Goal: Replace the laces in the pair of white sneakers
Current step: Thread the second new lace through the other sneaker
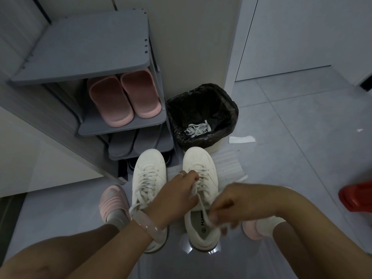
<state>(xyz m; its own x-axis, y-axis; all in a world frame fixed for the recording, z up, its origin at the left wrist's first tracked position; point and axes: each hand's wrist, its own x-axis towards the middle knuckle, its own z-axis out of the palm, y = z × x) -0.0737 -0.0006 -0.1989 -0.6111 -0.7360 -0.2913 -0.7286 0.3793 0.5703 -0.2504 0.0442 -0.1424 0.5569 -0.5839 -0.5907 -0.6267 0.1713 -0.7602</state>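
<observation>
**Two hands lacing the right-side sneaker**

Both white leather sneakers [149, 178] stand on the grey tiled floor [281, 137] before the shoe rack. Left hand [177, 195] pinches the lace crossings; right hand [225, 208], blurred, seemingly grips the cream flat lace [201, 204]. Pull evenly, keeping it untwisted.

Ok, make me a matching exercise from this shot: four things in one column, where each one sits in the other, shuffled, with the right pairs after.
Things:
1. pink slippers
2. old laces
3. left sneaker
4. red object

Places:
A. inside the black-lined bin
B. at the right edge of the view, on the floor
C. on a shelf of the grey shoe rack
D. on the floor in front of the rack, beside the other sneaker

Pairs: 1-C, 2-A, 3-D, 4-B
</observation>
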